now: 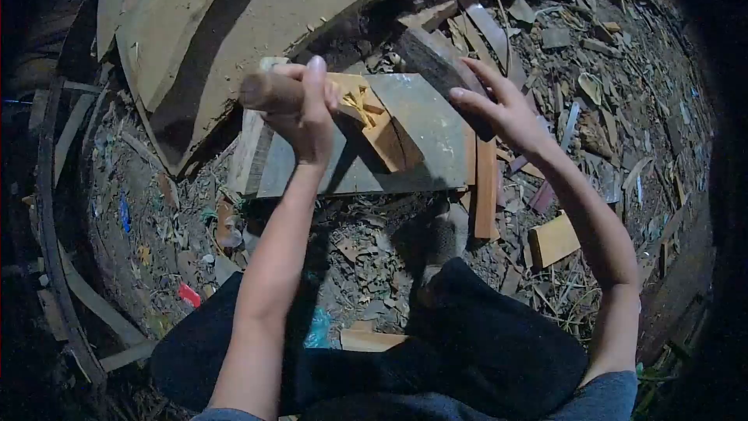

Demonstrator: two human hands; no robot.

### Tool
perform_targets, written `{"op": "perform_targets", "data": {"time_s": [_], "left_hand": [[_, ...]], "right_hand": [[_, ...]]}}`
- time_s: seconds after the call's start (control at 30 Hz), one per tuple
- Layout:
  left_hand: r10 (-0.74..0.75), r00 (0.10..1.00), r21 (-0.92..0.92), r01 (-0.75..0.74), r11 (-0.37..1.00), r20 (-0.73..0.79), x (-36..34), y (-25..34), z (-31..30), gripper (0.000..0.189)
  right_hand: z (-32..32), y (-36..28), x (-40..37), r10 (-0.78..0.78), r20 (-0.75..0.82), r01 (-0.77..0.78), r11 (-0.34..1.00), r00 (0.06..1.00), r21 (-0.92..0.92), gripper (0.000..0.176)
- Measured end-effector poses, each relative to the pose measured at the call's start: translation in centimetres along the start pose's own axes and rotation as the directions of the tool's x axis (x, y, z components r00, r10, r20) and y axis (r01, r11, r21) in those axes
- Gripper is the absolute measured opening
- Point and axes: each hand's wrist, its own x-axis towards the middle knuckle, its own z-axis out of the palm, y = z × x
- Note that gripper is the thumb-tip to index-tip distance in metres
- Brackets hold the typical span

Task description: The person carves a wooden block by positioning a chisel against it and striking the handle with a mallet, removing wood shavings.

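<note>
My left hand (308,109) is wrapped round a thick wooden handle (269,93), whose round end faces up towards me. Whatever the handle's far end carries is hidden behind the fingers. Just right of that hand lies a squared wooden block (387,140) with a hollow cut into its top. Pale wood shavings (360,105) curl in and around the hollow. A grey flat board (440,129) supports the block. My right hand (502,109) grips a dark, long piece of wood (440,66) above the board's right side, thumb and fingers against it.
Large curved wooden slabs (257,15) lie at the upper left. Offcuts, such as a reddish strip (485,187) and a pale block (555,240), lie on the littered ground right of the board. My knees (499,335) are bent in front of it.
</note>
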Motion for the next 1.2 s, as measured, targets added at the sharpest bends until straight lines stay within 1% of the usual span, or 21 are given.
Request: {"op": "perform_targets", "data": {"time_s": [0.07,0.1,0.17,0.2,0.27,0.37,0.43,0.47,0.53,0.63,0.67,0.77,0.83,0.97,1.0,1.03,1.07,1.1,1.13,1.17,1.2], "left_hand": [[0.023,0.998,0.182,-0.033,0.983,0.057,-0.4,-0.4,0.2,0.017],[0.025,0.998,0.177,-0.035,0.984,0.06,-0.3,-0.4,0.3,0.017],[0.005,0.999,0.208,-0.012,0.978,0.035,-0.5,-0.3,0.6,0.017],[0.0,0.999,0.209,-0.008,0.978,0.035,-0.5,0.1,0.8,0.017],[-0.003,0.997,0.095,-0.005,0.996,0.075,-0.1,1.1,1.1,0.016],[-0.008,1.0,0.113,0.004,0.994,0.028,0.0,1.1,0.7,0.02],[0.015,1.0,0.113,-0.017,0.993,0.019,0.2,0.8,0.3,0.02],[0.034,0.999,0.113,-0.034,0.993,0.008,0.2,0.7,0.2,0.019],[0.041,0.999,0.086,-0.042,0.995,0.017,0.2,0.8,0.1,0.019],[0.058,0.998,0.032,-0.06,0.998,0.036,0.3,0.6,0.1,0.019],[0.071,0.996,0.005,-0.071,0.997,0.047,0.4,0.6,0.1,0.018],[0.048,0.998,0.023,-0.049,0.999,0.03,0.3,0.5,0.5,0.018],[0.043,0.998,0.042,-0.044,0.998,0.034,0.3,0.5,0.5,0.019],[0.025,0.998,0.07,-0.028,0.997,0.052,0.2,0.4,0.4,0.019],[0.026,0.998,0.07,-0.03,0.997,0.052,0.2,0.3,0.4,0.019],[0.026,0.998,0.15,-0.035,0.988,0.062,0.1,0.2,0.2,0.019],[0.026,0.997,0.229,-0.043,0.972,0.075,0.0,0.0,0.1,0.019],[0.028,0.996,0.229,-0.046,0.972,0.081,0.1,-0.3,0.0,0.019],[0.006,0.997,0.377,-0.033,0.926,0.074,0.1,-0.9,-0.1,0.019],[-0.015,0.998,0.515,-0.02,0.857,0.064,0.0,-1.4,-0.3,0.019],[0.012,0.989,0.554,-0.094,0.827,0.149,-0.4,-2.0,-0.7,0.021]], "right_hand": [[0.0,-0.9,-0.2,-0.018,0.011,0.018,1.0,1.0,0.0,0.077],[-0.2,-1.2,0.0,-0.019,0.005,0.019,1.0,1.0,-0.003,0.077],[-0.4,-1.6,0.4,-0.119,-0.053,0.113,0.989,0.992,-0.098,0.076],[-0.5,-2.3,0.4,-0.175,-0.028,0.174,0.984,0.984,-0.031,0.076],[-0.5,-3.7,0.2,-0.179,-0.011,0.179,0.984,0.984,0.002,0.076],[0.1,-4.2,0.1,-0.176,0.001,0.176,0.983,0.984,0.047,0.076],[0.3,-3.5,0.2,-0.236,-0.046,0.235,0.972,0.971,-0.026,0.076],[0.2,-3.4,-0.1,-0.233,-0.049,0.232,0.972,0.971,-0.027,0.076],[0.0,-3.4,-0.4,-0.078,0.023,0.079,0.997,0.997,-0.015,0.077],[0.0,-2.6,-0.4,-0.143,-0.024,0.142,0.99,0.989,-0.022,0.078],[-0.1,-2.6,-0.4,-0.141,-0.023,0.14,0.99,0.99,-0.022,0.078],[-0.2,-3.2,-0.5,-0.151,-0.016,0.151,0.989,0.988,-0.009,0.079],[-0.1,-3.2,-0.5,-0.114,-0.016,0.114,0.993,0.993,-0.011,0.078],[0.1,-3.3,-0.4,-0.098,-0.017,0.098,0.995,0.995,-0.027,0.078],[0.2,-3.7,-0.3,-0.146,-0.032,0.145,0.989,0.989,-0.039,0.078],[0.4,-4.3,-0.2,-0.194,-0.048,0.192,0.98,0.98,-0.049,0.077],[0.5,-4.9,0.3,-0.288,-0.052,0.285,0.957,0.956,-0.049,0.075],[0.6,-5.9,0.8,-0.378,-0.059,0.375,0.926,0.924,-0.049,0.072],[0.5,-8.5,0.3,-0.446,-0.024,0.444,0.894,0.895,-0.06,0.067],[0.6,-11.3,-0.2,-0.51,0.012,0.509,0.858,0.86,-0.069,0.062],[1.3,-12.8,-0.3,-0.65,-0.077,0.648,0.76,0.756,-0.056,0.061]]}}
